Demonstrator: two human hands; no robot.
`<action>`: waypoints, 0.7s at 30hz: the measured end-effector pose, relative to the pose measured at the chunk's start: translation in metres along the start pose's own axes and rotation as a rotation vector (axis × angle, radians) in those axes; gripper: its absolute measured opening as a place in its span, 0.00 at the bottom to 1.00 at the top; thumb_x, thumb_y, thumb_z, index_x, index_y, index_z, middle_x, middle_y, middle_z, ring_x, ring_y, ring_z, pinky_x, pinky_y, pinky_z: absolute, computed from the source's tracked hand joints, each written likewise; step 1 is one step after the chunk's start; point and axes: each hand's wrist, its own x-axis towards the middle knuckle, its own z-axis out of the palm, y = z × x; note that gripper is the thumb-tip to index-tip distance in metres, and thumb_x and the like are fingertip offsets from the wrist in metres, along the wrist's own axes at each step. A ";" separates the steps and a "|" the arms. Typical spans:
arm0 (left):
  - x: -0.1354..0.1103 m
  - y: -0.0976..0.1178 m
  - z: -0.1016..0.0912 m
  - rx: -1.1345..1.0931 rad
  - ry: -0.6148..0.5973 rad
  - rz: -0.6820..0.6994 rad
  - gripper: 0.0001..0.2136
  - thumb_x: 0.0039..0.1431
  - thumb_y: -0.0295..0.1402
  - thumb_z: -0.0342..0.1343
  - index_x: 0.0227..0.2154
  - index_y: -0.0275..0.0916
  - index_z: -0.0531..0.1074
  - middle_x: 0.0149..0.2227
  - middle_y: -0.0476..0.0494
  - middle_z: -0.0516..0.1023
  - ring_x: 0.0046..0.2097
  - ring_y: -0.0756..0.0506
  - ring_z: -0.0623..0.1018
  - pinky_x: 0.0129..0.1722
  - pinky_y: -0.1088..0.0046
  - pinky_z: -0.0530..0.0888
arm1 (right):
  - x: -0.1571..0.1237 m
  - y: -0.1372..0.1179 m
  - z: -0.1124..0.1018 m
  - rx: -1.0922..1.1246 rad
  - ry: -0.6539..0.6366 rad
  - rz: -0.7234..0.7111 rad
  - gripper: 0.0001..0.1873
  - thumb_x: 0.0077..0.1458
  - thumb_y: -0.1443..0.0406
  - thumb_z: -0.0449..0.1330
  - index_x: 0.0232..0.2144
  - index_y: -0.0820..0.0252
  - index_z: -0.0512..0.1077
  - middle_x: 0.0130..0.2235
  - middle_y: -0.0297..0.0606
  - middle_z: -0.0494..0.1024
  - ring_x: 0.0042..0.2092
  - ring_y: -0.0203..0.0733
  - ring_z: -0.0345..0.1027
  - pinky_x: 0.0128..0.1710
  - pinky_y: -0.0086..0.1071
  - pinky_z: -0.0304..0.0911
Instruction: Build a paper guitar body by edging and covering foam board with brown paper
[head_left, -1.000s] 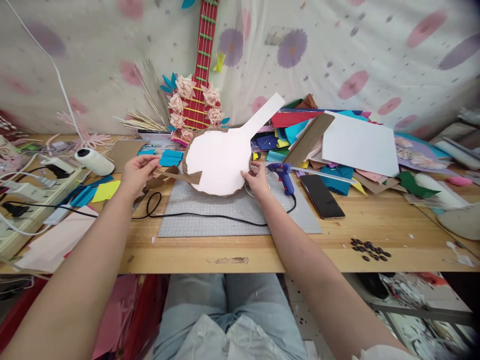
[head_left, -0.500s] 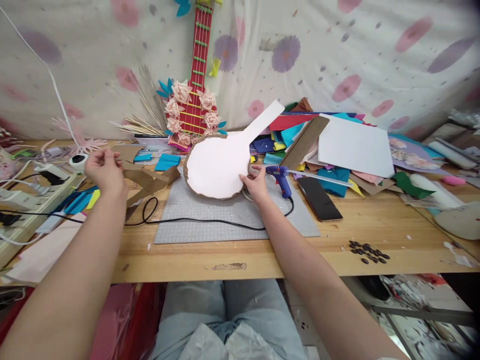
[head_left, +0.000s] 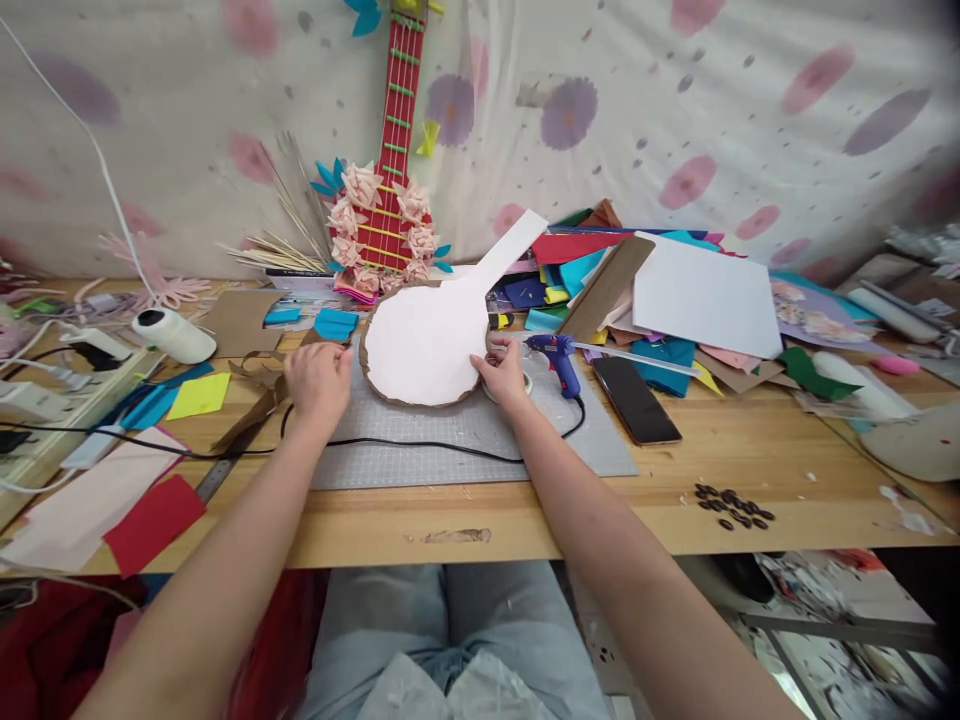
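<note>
A white guitar-shaped cut-out with a brown cardboard rim lies tilted on the grey cutting mat. My right hand pinches its right edge, fingers closed on it. My left hand rests at the mat's left edge, just left of the cut-out. Its fingers are curled over the end of a brown cardboard strip, which trails off to the left across the wooden table.
A blue glue gun and a black phone lie right of my right hand. Behind are a pile of coloured paper, a white sheet and a red paper guitar. A thread spool, black cord and black beads are around.
My left hand came back from the far left, where it held the brown strip up, to the mat's left edge. The strip now lies on the table. My right hand stayed on the cut-out.
</note>
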 end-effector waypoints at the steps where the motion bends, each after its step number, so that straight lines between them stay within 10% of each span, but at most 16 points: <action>1: -0.002 0.003 0.008 -0.015 0.012 -0.083 0.10 0.58 0.39 0.47 0.26 0.41 0.65 0.37 0.38 0.72 0.49 0.37 0.70 0.54 0.53 0.60 | 0.000 0.001 0.000 0.003 0.004 -0.003 0.25 0.38 0.61 0.63 0.37 0.53 0.54 0.27 0.26 0.68 0.28 0.36 0.64 0.33 0.35 0.62; 8: -0.014 0.007 0.042 -0.276 -0.049 -0.266 0.09 0.55 0.40 0.51 0.34 0.42 0.62 0.35 0.45 0.73 0.37 0.45 0.74 0.39 0.67 0.69 | 0.000 -0.003 0.004 -0.018 0.043 -0.025 0.23 0.41 0.62 0.62 0.37 0.54 0.54 0.29 0.28 0.69 0.30 0.36 0.65 0.35 0.34 0.62; 21: -0.011 0.002 0.040 -0.188 0.055 -0.351 0.10 0.61 0.34 0.43 0.30 0.41 0.68 0.32 0.45 0.76 0.38 0.44 0.73 0.40 0.68 0.66 | -0.011 -0.034 -0.003 -0.517 -0.029 -0.094 0.17 0.56 0.56 0.51 0.44 0.59 0.62 0.42 0.44 0.76 0.41 0.44 0.70 0.41 0.36 0.62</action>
